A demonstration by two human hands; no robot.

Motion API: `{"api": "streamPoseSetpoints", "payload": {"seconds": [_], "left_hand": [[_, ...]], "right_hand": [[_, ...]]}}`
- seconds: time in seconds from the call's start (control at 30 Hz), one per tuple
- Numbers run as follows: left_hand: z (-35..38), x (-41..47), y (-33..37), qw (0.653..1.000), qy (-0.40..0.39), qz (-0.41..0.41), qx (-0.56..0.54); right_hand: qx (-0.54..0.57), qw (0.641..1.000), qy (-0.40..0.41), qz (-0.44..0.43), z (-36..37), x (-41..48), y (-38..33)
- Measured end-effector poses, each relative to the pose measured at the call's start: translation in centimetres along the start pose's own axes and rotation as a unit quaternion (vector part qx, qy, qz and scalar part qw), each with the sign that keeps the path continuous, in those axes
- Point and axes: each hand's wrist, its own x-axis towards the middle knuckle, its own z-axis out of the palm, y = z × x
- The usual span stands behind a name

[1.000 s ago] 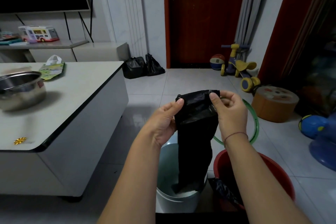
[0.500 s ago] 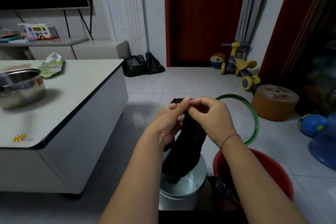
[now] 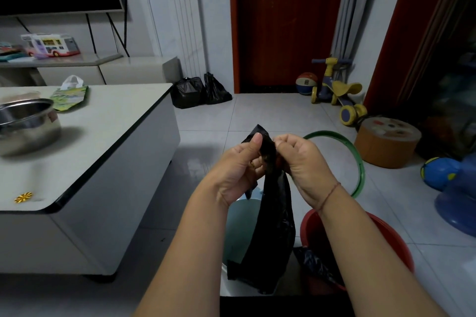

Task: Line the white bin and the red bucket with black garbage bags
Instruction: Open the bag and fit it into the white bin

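Change: top edge of the black garbage bag [image 3: 273, 234], stretched wide a second ago, is now bunched; the hands have drawn together.
Grip: left hand [image 3: 239, 170] and right hand [image 3: 301, 165], fingers [image 3: 283, 140] curled, pinch that edge.
Bag: hangs down, its lower end inside the white bin [image 3: 239, 216], beside the red bucket [image 3: 311, 234].
Meaning: probably rubbing the layers apart; mouth unopened, bin unlined.

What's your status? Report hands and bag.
Left hand, right hand pinch black bag top. Bag hangs bunched over white bin. Red bucket alongside; nothing blocking.
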Motion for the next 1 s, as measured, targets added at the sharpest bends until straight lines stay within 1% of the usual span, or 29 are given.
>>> {"api": "streamPoseSetpoints", "payload": {"seconds": [0.07, 0.13, 0.23, 0.3, 0.33, 0.37, 0.43, 0.47, 0.53, 0.63, 0.7, 0.73, 0.8, 0.87, 0.93, 1.0], "left_hand": [[-0.2, 0.1, 0.0, 1.000, -0.001, 0.004, -0.015], [-0.7, 0.2, 0.2, 0.999, 0.008, 0.015, -0.041], [-1.9, 0.2, 0.7, 0.994, 0.057, 0.042, -0.088], [-2.7, 0.1, 1.0, 0.989, 0.087, 0.057, -0.105], [-2.8, 0.1, 1.1, 0.988, 0.097, 0.062, -0.102], [-2.8, 0.1, 1.0, 0.988, 0.103, 0.064, -0.092], [-2.4, 0.2, 0.9, 0.991, 0.106, 0.068, -0.053], [-2.1, 0.1, 0.8, 0.992, 0.105, 0.068, -0.026], [-1.5, -0.1, 0.6, 0.992, 0.105, 0.060, 0.020], [-1.1, -0.2, 0.6, 0.993, 0.100, 0.040, 0.053], [-1.1, -0.2, 0.5, 0.992, 0.105, 0.040, 0.064], [-1.1, -0.3, 0.5, 0.990, 0.116, 0.047, 0.066], [-1.4, -0.2, 0.5, 0.985, 0.152, 0.069, 0.053], [-1.9, 0.2, 0.5, 0.974, 0.208, 0.089, 0.010], [-2.3, 0.7, 0.6, 0.952, 0.288, 0.100, -0.023], [-2.9, 1.1, 0.5, 0.925, 0.366, 0.105, 0.012]], "right_hand": [[0.033, 0.999, 0.029, 0.013, -0.1, 0.3, 0.1], [0.087, 0.991, 0.098, 0.030, -0.7, 0.8, 0.1], [0.196, 0.960, 0.195, 0.040, -2.1, 1.2, -0.6], [0.215, 0.945, 0.242, 0.036, -3.1, 1.1, -0.9], [0.201, 0.947, 0.247, 0.036, -3.3, 1.1, -0.8], [0.178, 0.955, 0.234, 0.039, -3.3, 1.1, -0.7], [0.122, 0.979, 0.158, 0.051, -2.8, 1.0, -0.3], [0.076, 0.988, 0.122, 0.062, -2.5, 0.9, 0.0], [0.005, 0.994, 0.085, 0.067, -1.7, 0.8, 0.5], [-0.085, 0.990, 0.101, 0.040, -0.9, 0.8, 1.6], [-0.141, 0.978, 0.153, 0.014, -0.7, 0.9, 2.1], [-0.140, 0.971, 0.194, 0.012, -0.8, 1.1, 2.2], [-0.074, 0.964, 0.255, 0.020, -1.3, 1.4, 2.0], [0.004, 0.958, 0.286, 0.024, -1.8, 1.6, 1.6], [0.025, 0.952, 0.305, 0.032, -2.2, 1.7, 1.5], [0.017, 0.948, 0.317, 0.022, -2.3, 1.5, 1.3]]}}
